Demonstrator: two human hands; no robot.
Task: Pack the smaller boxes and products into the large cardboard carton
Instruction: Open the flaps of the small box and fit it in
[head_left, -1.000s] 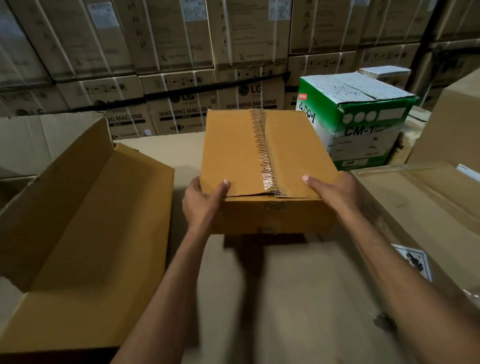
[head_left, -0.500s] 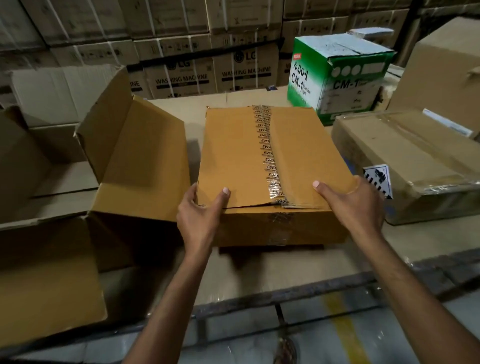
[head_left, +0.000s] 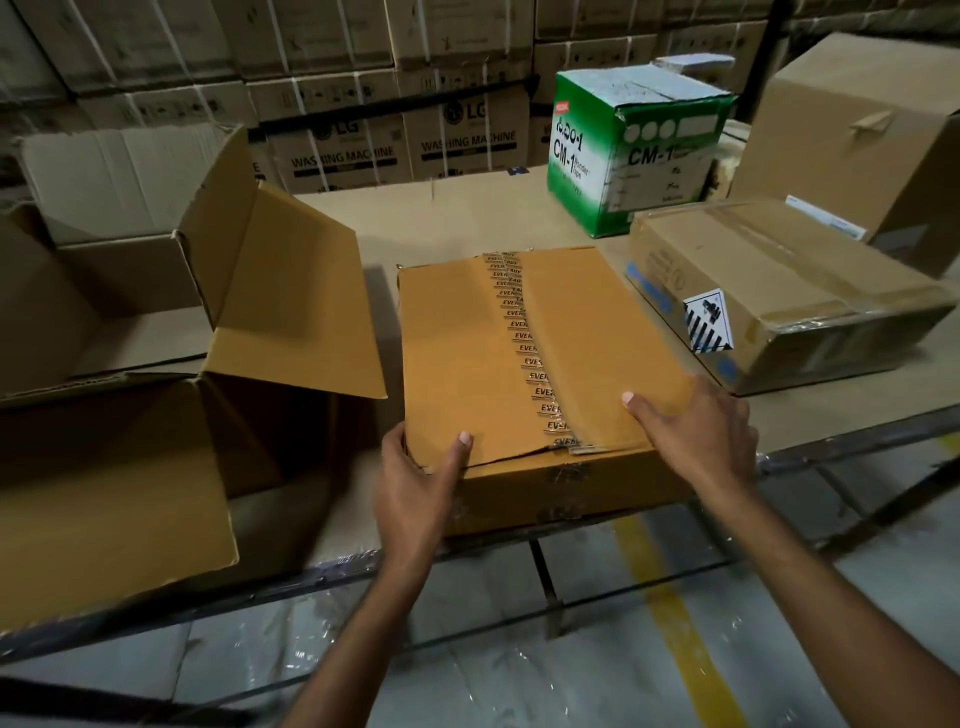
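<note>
A flat tan box (head_left: 467, 353) sealed with a strip of printed tape sits at the near edge of the table. My left hand (head_left: 415, 483) grips its near left corner, thumb on top. My right hand (head_left: 696, 436) holds its near right corner, fingers spread over the lid. The large cardboard carton (head_left: 291, 301) stands open to the left, its flaps raised and its inside mostly hidden from here.
A taped brown box with a hazard label (head_left: 779, 296) lies to the right. Behind it stand a green and white CM-1 box (head_left: 634, 150) and a tall brown carton (head_left: 862, 130). Stacked washing machine cartons (head_left: 363, 150) wall the back. The table edge (head_left: 857, 441) runs close to me.
The tan box has come toward me to the table's near edge, still held in both hands. The view has pulled back and now shows the floor.
</note>
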